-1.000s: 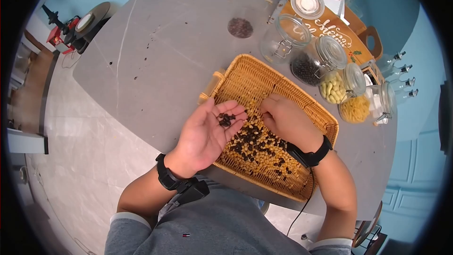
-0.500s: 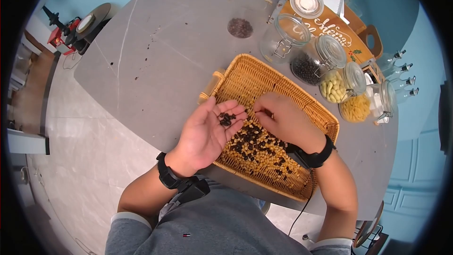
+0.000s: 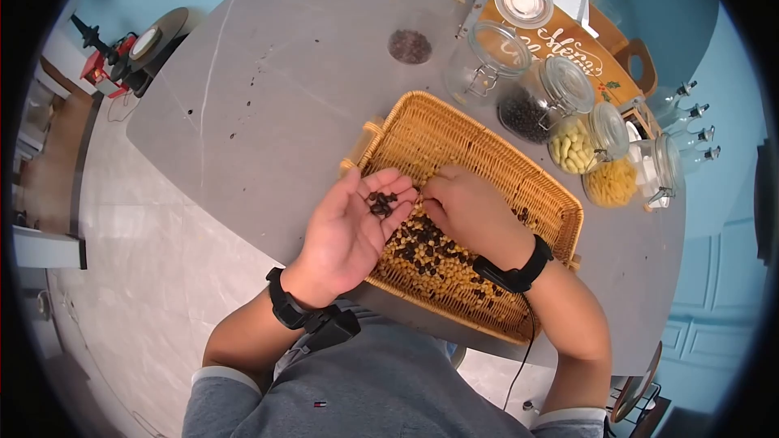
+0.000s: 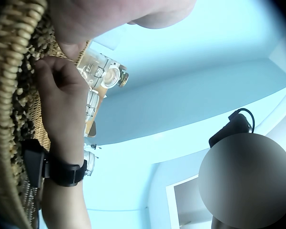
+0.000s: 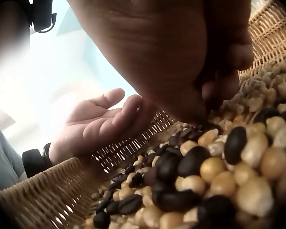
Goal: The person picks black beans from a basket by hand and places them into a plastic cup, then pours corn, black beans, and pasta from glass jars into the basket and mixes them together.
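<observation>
My left hand (image 3: pixel 345 231) lies palm up over the left side of a wicker basket (image 3: pixel 471 134), with loosely bent fingers and several dark beans (image 3: pixel 381 204) resting on them. Inside the basket, pale yellow kernels (image 5: pixel 255 195) are mixed with more dark beans (image 5: pixel 169 165). My right hand (image 3: pixel 475 211) reaches down into this mix, back of the hand up, just right of the left fingertips. Its fingers are curled, and in the right wrist view thumb and fingertips pinch down among dark beans, partly hidden by the hand's own shadow.
Behind the basket stand an empty clip-top jar (image 3: pixel 487 65), a jar of black beans (image 3: pixel 526 113), a jar of pale nuts (image 3: pixel 573 150) and a jar of pasta (image 3: pixel 611 185). A clear cup of dark beans (image 3: pixel 410 47) sits farther left on the grey table (image 3: pixel 300 113).
My right hand has moved left through the basket, closer to the left fingertips. My left hand, still palm up with the beans, has shifted slightly left.
</observation>
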A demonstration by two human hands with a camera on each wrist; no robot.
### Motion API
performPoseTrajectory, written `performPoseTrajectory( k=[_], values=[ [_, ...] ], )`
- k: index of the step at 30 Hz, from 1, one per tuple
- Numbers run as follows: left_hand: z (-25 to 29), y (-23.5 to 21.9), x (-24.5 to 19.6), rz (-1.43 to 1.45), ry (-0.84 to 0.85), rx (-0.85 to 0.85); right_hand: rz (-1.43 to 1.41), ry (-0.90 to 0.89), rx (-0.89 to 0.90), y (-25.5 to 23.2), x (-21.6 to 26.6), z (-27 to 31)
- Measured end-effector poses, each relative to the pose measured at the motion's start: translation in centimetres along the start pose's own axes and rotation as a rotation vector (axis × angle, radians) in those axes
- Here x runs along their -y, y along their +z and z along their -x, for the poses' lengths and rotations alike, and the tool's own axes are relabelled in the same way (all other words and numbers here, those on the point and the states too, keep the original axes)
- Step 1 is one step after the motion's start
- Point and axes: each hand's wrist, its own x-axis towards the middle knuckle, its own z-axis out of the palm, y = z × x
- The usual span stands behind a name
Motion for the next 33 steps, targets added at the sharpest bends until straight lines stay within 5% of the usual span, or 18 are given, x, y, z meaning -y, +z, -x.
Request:
performPoseTrajectory(
  k=[6,9,11,15,17,33],
  values=[
    [0.1,-0.2,0.1,0.008,0.01,-0.004,0.003,-0.034,0.001,-0.5,0.2,-0.1],
    [0.1,-0.2,0.1,0.005,0.011,-0.007,-0.268,0.183,0.085,-3.2,1.5,-0.8],
    [0.0,0.0,0.2,-0.005,0.001,0.004,-0.729,0.252,0.065,-4.3,3.0,-1.3],
    [0.6,0.4,-0.2,0.012,0.013,-0.005,-0.562,0.087,0.01,-2.8,1.0,-2.2],
    [1.2,0.4,-0.6,0.023,0.02,-0.009,-0.23,-0.155,-0.035,-1.4,-0.4,-2.2],
    [2.4,-0.3,-1.3,0.018,0.056,0.015,-0.063,-0.086,0.049,-1.3,-0.5,-2.5]
  ],
)
